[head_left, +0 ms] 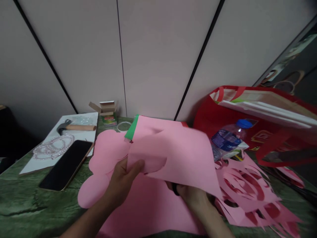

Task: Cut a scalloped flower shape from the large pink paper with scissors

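Observation:
My left hand pinches the left edge of a pink paper sheet, thumb on top. A curved cut runs into the sheet near the thumb. My right hand is closed below the sheet round the black handle of scissors; their blades are hidden under the paper. Beneath both hands lies a larger pink sheet on the table. Rounded pink paper cut-outs are grouped left of the held sheet. Behind it shows a green piece.
On the left lie a black phone, a hammer and clear beads, with a small opened box behind. Pink paper scraps, a bottle and a red bag stand or lie on the right.

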### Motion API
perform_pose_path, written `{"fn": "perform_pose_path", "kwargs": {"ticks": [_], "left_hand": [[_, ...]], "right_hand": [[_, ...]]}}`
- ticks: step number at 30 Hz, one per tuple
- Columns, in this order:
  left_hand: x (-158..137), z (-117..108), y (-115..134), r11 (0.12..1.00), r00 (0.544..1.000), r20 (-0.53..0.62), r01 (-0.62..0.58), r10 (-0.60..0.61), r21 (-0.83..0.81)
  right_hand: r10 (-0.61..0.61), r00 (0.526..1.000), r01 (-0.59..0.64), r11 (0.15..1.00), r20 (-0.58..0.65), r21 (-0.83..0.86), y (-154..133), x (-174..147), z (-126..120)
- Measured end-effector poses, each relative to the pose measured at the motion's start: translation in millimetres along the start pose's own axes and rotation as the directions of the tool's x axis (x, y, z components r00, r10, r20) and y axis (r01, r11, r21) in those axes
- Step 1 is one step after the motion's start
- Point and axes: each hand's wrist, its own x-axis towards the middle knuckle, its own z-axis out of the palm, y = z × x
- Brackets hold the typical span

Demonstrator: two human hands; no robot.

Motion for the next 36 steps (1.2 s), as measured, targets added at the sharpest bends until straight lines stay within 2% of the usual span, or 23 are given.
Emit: {"fn": "perform_pose_path", "kwargs": {"ticks": [3, 4, 5, 7, 8, 9, 10, 11, 13, 14, 15, 18, 20, 24, 27, 36], "left_hand": [[6, -1, -8, 0.999, 0.999, -0.004, 0.038, -0.039, -0.038], [9, -1, -11, 0.994, 0.998, -0.022, 0.064, -0.066, -0.088], [11, -2, -14, 0.990, 0.996, -0.032, 0.079, -0.083, -0.119], [15, -2, -18, 0.982, 0.993, -0.043, 0.101, -0.109, -0.160], [15, -2, -19, 0.980, 0.992, -0.040, 0.110, -0.118, -0.168], [15, -2, -19, 0.977, 0.991, -0.032, 0.120, -0.127, -0.176], [15, -2, -19, 0.974, 0.990, -0.021, 0.132, -0.138, -0.182], [15, -1, -18, 0.972, 0.989, -0.010, 0.145, -0.149, -0.186], [13, -1, -18, 0.967, 0.985, 0.000, 0.171, -0.174, -0.188], [13, 0, -18, 0.965, 0.983, -0.003, 0.182, -0.186, -0.190], [13, 0, -19, 0.962, 0.980, -0.011, 0.191, -0.197, -0.195], [13, 0, -21, 0.944, 0.974, -0.017, 0.215, -0.226, -0.248], [13, 2, -21, 0.924, 0.970, 0.029, 0.238, -0.241, -0.299], [12, 6, -18, 0.835, 0.953, 0.176, 0.303, -0.248, -0.459], [10, 8, -16, 0.762, 0.949, 0.206, 0.316, -0.241, -0.565], [13, 5, -15, 0.771, 0.958, 0.198, 0.285, -0.207, -0.570]], "right_hand": [[0.085, 0.996, -0.084, 0.996, 0.030, -0.023, -3, -1, -3], [0.111, 0.985, -0.112, 0.994, 0.132, 0.003, -7, -3, -5], [0.104, 0.954, -0.127, 0.990, 0.281, 0.065, -11, -6, -6], [-0.001, 0.822, -0.149, 0.965, 0.569, 0.216, -20, -13, -9], [-0.054, 0.762, -0.200, 0.928, 0.645, 0.314, -24, -16, -9], [-0.104, 0.722, -0.282, 0.858, 0.684, 0.429, -28, -18, -9], [-0.158, 0.703, -0.385, 0.736, 0.693, 0.558, -30, -20, -7], [-0.185, 0.732, -0.456, 0.583, 0.656, 0.673, -32, -21, -5], [-0.157, 0.814, -0.499, 0.302, 0.559, 0.812, -33, -20, 2], [-0.121, 0.834, -0.506, 0.220, 0.538, 0.834, -32, -19, 5], [-0.087, 0.838, -0.520, 0.177, 0.539, 0.836, -30, -19, 8], [-0.016, 0.799, -0.590, 0.175, 0.601, 0.789, -24, -18, 17], [0.013, 0.784, -0.611, 0.191, 0.621, 0.768, -20, -18, 20], [0.063, 0.803, -0.593, 0.190, 0.593, 0.783, -17, -18, 24], [0.093, 0.809, -0.586, 0.190, 0.580, 0.787, -20, -17, 23], [0.100, 0.804, -0.589, 0.272, 0.586, 0.761, -25, -16, 14]]}}
